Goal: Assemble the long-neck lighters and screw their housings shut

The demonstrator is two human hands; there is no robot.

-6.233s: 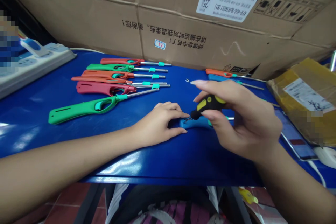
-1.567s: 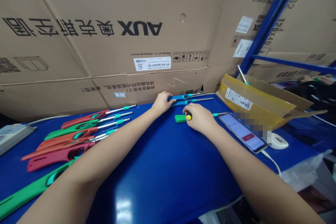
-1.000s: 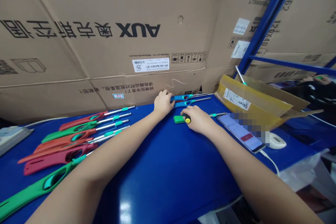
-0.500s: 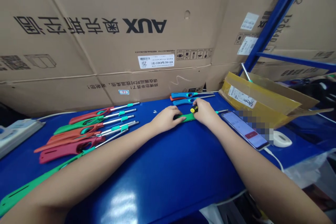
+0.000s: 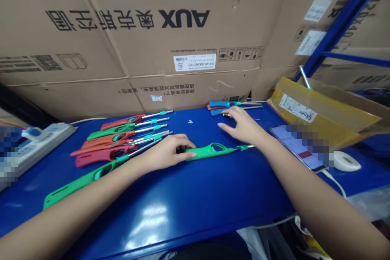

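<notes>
A green long-nosed lighter lies along the blue tabletop, its metal nozzle pointing right. My left hand pinches the handle end between thumb and fingers. My right hand hovers farther back with thumb and fingers spread, apart from the lighter. Just behind those fingers is a yellow-and-black screwdriver, partly covered by the hand; its thin shaft shows on the right. Beyond it are blue lighters and an orange one. Several red, green and orange lighters lie in a row left of my left hand.
A yellow-taped cardboard box stands at the back right, near a blue rack post. In front are a phone and a white mouse-like object with cables. A power strip sits far left. Large cardboard walls the back.
The green lighter has come nearer and left with my left hand. My right hand has opened, letting go of the screwdriver near the blue lighters. The view has shifted left.
</notes>
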